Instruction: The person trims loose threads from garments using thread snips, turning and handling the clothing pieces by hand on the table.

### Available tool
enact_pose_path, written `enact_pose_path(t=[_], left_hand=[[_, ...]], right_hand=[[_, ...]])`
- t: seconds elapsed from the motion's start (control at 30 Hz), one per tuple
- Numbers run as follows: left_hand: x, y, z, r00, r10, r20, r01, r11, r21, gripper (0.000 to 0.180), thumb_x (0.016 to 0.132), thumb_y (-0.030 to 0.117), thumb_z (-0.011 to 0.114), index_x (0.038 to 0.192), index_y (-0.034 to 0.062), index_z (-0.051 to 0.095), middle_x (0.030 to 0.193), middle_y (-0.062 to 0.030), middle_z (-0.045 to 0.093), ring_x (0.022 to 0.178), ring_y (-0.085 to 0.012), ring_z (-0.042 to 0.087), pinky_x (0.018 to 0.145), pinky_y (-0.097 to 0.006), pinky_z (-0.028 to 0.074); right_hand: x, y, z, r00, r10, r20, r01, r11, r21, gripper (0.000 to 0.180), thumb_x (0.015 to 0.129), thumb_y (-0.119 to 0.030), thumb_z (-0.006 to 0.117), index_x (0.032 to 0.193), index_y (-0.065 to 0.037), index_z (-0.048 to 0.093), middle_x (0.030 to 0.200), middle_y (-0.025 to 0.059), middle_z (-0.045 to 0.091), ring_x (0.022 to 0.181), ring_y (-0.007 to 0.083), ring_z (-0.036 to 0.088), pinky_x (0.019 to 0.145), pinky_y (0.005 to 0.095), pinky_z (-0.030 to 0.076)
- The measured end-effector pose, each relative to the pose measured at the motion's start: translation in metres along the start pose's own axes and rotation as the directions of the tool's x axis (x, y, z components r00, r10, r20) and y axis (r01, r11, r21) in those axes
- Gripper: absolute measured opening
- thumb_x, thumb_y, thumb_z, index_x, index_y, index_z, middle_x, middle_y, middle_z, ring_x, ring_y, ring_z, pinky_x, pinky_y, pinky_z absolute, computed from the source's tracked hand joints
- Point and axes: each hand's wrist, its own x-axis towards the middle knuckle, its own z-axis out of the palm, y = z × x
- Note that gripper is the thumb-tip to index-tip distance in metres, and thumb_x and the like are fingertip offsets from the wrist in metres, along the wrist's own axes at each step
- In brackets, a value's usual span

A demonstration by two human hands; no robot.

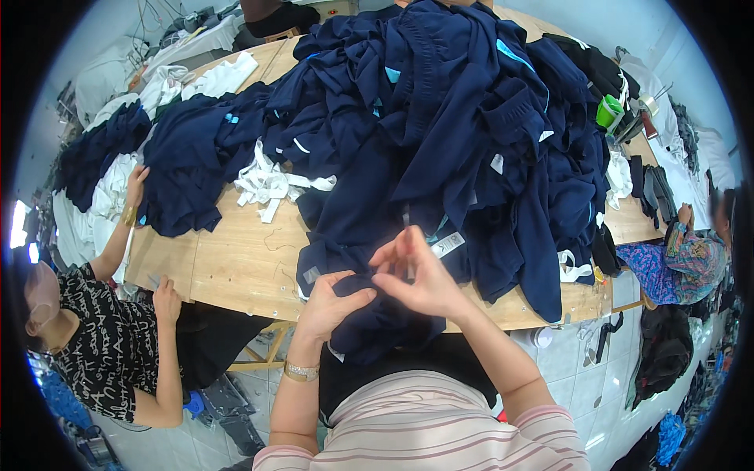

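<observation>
My left hand (334, 304) pinches the edge of a navy blue garment (393, 326) between thumb and fingers, at the near edge of the table. Close on its right is my right hand (424, 279), smeared by motion, with its fingers curled together. A small, blurred, thin thing sticks up from those fingers; its kind cannot be made out. Just beyond the right hand, a white label (448, 245) lies on the navy cloth. The garment's lower part hangs over the table edge against my lap.
A big heap of navy garments (455, 110) covers much of the wooden table (169, 263). White cloth strips (271, 180) lie left of it. One person (102, 337) works at the left, another (695, 263) sits at the right near a green cup (608, 112).
</observation>
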Motion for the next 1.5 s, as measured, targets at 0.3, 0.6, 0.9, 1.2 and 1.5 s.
enact_pose_path(t=[0.3, 0.6, 0.9, 1.2, 1.5], left_hand=[[-0.007, 0.006, 0.007, 1.0, -0.02, -0.005, 0.019, 0.994, -0.109, 0.018, 0.074, 0.002, 0.072, 0.09, 0.0005, 0.063, 0.08, -0.0001, 0.062, 0.068, -0.0054, 0.057, 0.062, -0.017, 0.046], [0.001, -0.004, -0.001, 0.999, -0.025, 0.036, 0.035, 0.96, -0.278, 0.021, 0.074, 0.0, 0.072, 0.092, 0.0007, 0.062, 0.084, -0.0018, 0.062, 0.072, -0.0073, 0.059, 0.065, -0.018, 0.048], [0.001, 0.0, 0.001, 0.999, -0.014, 0.048, 0.025, 0.972, -0.232, 0.017, 0.074, 0.001, 0.071, 0.089, 0.0016, 0.062, 0.081, -0.0008, 0.062, 0.07, -0.0067, 0.057, 0.063, -0.018, 0.046], [-0.003, 0.003, 0.007, 1.0, 0.006, 0.015, -0.004, 0.99, -0.14, 0.015, 0.075, 0.002, 0.072, 0.087, 0.0032, 0.063, 0.079, 0.0014, 0.061, 0.07, -0.0051, 0.054, 0.064, -0.017, 0.043], [-0.002, 0.002, 0.007, 0.999, 0.023, 0.033, -0.021, 0.997, -0.079, 0.013, 0.075, 0.004, 0.071, 0.086, 0.0038, 0.062, 0.078, 0.0025, 0.06, 0.069, -0.0041, 0.053, 0.063, -0.017, 0.042]], right_hand=[[0.008, 0.006, -0.005, 0.988, 0.068, -0.138, -0.009, 0.92, 0.391, 0.028, 0.087, -0.003, 0.059, 0.087, -0.01, 0.032, 0.081, 0.0052, 0.057, 0.069, 0.0084, 0.055, 0.061, 0.0213, 0.046], [-0.025, 0.014, -0.015, 0.998, 0.051, -0.037, -0.061, 0.925, -0.375, 0.039, 0.092, -0.043, 0.047, 0.086, -0.005, 0.048, 0.063, 0.016, 0.051, 0.058, 0.0316, 0.053, 0.056, 0.0356, 0.04], [-0.025, 0.006, -0.019, 0.993, -0.071, 0.096, 0.118, 0.689, -0.715, 0.036, 0.087, -0.039, 0.058, 0.076, -0.006, 0.053, 0.063, 0.0087, 0.057, 0.052, 0.0258, 0.056, 0.049, 0.0338, 0.041], [-0.024, 0.006, -0.017, 0.985, -0.139, 0.106, 0.171, 0.636, -0.753, 0.035, 0.086, -0.04, 0.059, 0.075, -0.007, 0.054, 0.061, 0.0073, 0.058, 0.05, 0.0242, 0.056, 0.047, 0.0328, 0.04], [-0.025, 0.008, -0.019, 0.984, -0.142, 0.107, 0.174, 0.645, -0.744, 0.035, 0.086, -0.039, 0.06, 0.074, -0.007, 0.054, 0.06, 0.0073, 0.058, 0.049, 0.0234, 0.055, 0.047, 0.0321, 0.039]])
